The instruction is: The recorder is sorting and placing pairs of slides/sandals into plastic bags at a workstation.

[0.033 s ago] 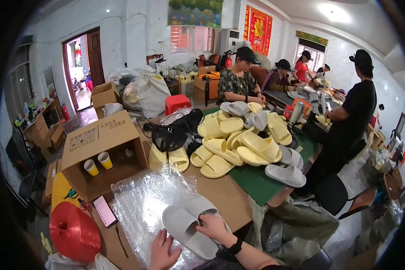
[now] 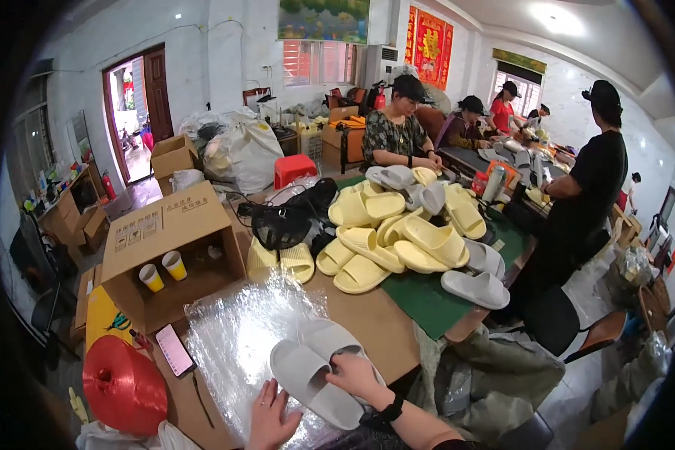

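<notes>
Two grey slippers lie side by side on clear plastic sheets [image 2: 229, 337] at the table's near edge. The front grey slipper [image 2: 296, 365] overlaps the rear grey slipper [image 2: 326, 339], and both toes point away to the left. My right hand [image 2: 355, 375], with a black band on its wrist, is closed on the front slipper at the edge of its strap; its fingertips are partly hidden in the foot opening. My left hand [image 2: 272, 420] rests open on the plastic just left of that slipper, fingers spread, a ring on one finger.
A pile of yellow slippers [image 2: 367, 210] and several grey ones covers the green mat [image 2: 427, 300]. An open carton [image 2: 169, 217] holding two yellow-and-white cups, a phone [image 2: 175, 350] and a red twine roll [image 2: 124, 386] stand left. Co-workers, one seated person [image 2: 397, 131] nearest, work beyond.
</notes>
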Tool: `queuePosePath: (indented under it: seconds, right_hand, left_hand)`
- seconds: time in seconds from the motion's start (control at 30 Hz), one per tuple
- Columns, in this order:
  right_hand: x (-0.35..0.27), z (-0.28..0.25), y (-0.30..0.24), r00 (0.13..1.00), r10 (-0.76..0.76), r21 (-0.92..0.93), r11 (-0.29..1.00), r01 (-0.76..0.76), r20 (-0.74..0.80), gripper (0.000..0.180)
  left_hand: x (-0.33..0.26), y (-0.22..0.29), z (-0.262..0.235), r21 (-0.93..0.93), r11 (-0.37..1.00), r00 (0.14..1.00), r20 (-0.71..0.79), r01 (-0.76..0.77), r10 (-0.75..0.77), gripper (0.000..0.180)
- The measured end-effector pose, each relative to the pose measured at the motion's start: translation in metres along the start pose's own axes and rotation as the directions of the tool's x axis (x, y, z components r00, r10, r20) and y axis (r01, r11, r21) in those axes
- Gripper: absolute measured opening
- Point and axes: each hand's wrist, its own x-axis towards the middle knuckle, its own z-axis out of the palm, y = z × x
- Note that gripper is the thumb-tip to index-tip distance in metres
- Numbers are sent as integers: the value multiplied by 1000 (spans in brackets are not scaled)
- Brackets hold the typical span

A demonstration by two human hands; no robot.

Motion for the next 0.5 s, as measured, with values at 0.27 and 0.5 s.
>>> queuePosePath:
  seconds: [0.27,0.5]
  right_hand:
    - [0,-9,-6,991,97,-21,995,-96,91,38]
    - [-2,0,-2,997,62,16,998,-63,45,41]
  left_hand:
    - [-2,1,1,-28,999,1000,-8,15,-15,63]
    - [-9,-4,2,-9,1000,1000,-23,-8,8,65]
